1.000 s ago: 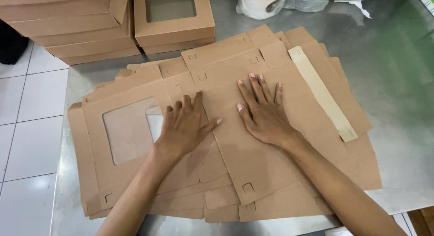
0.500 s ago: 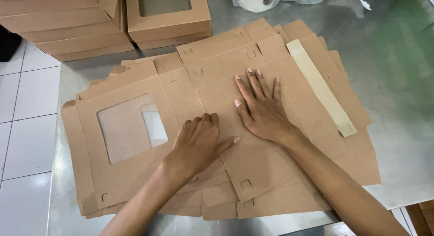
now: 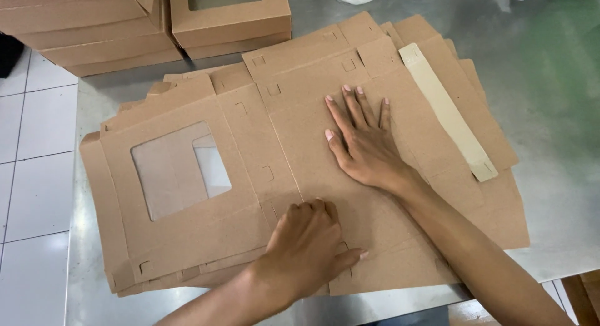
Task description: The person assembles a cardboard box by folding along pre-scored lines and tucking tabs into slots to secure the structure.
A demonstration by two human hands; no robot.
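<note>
Plain brown cardboard sheets (image 3: 312, 145), perhaps clear-filmed window (image 3: 178, 170); grey metal table (image 3: 556, 101).

Your flat brown cardboard box blank (image 3: 269, 157) lies unfolded on top of a fanned stack of similar blanks (image 3: 437, 57) on the metal table. Its left panel has a square clear window (image 3: 178, 170); small slots and tabs mark its creased panels.

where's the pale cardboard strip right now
In the head view the pale cardboard strip lies diagonally on the right side of the flat box stack, just right of the flat right hand.
</note>
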